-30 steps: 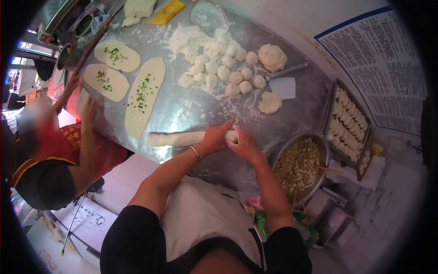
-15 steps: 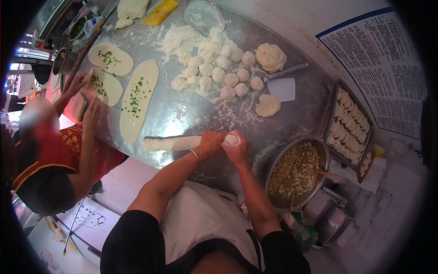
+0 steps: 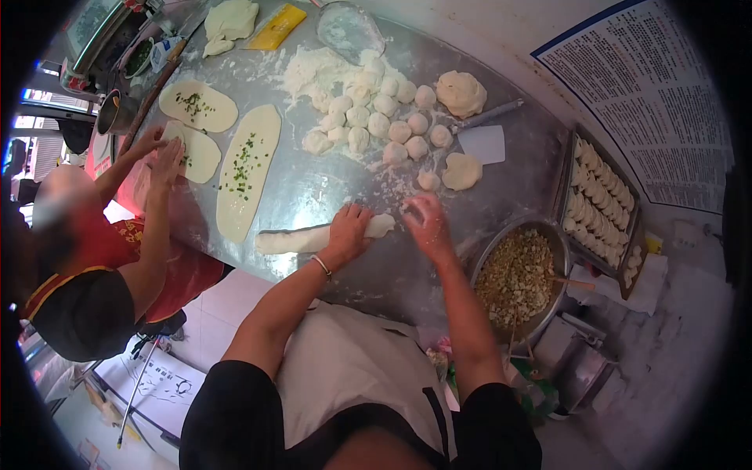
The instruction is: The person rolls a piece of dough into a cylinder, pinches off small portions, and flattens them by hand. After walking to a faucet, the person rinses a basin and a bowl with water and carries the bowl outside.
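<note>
The dough roll (image 3: pixel 294 240) lies near your side of the steel table (image 3: pixel 345 291), and your left hand (image 3: pixel 348 233) wraps over it close to its right end, fingers near together, likely to steady it. Your right hand (image 3: pixel 428 229) is just beside that end, fingers bent and parted, nothing visible between them. Beyond it sits a small dough ball (image 3: pixel 428 180); scattered flour (image 3: pixel 307 72) probably prevents sticking.
</note>
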Demonstrator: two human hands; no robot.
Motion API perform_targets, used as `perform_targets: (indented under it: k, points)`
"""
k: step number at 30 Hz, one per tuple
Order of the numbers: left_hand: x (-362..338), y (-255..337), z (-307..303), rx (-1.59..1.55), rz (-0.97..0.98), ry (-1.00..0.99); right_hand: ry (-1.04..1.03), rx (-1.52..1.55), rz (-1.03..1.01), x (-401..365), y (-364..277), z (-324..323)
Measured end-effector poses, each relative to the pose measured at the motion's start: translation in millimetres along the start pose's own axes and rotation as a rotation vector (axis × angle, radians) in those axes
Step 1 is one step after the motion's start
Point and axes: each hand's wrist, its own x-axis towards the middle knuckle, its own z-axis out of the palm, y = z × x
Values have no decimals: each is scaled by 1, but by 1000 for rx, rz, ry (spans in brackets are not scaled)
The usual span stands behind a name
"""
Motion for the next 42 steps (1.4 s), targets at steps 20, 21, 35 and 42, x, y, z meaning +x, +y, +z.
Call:
perform_targets:
  k: [20, 21, 35, 42]
  points:
    - [4, 11, 12, -10, -115, -254, 81, 281, 244, -38, -44, 64]
    - [4, 2, 19, -5, -84, -232, 93, 305, 248, -39, -47, 62]
    - [-46, -30, -5, 24, 208, 108, -162, 356, 123, -37, -21, 63]
    - [-39, -13, -6, -132, -33, -11, -276, 106, 98, -43, -63, 73]
